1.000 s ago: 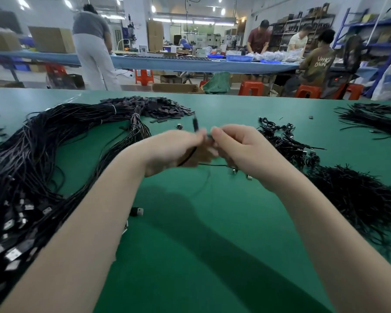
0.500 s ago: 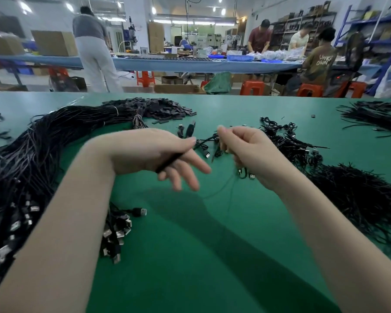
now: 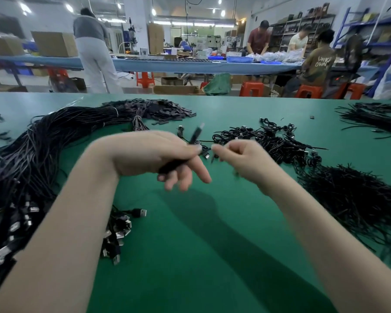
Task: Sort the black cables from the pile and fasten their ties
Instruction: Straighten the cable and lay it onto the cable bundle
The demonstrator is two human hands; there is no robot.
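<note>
Above green table | left hand grips black cable | right hand pinching

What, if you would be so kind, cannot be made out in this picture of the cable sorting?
- Head view: the left hand grips a black cable, but motion blur hides whether its tie is fastened.
- What the right hand pinches is blurred and mostly hidden by its curled fingers.
- The big cable pile is cut off by the left edge and covered by the forearm.
</note>
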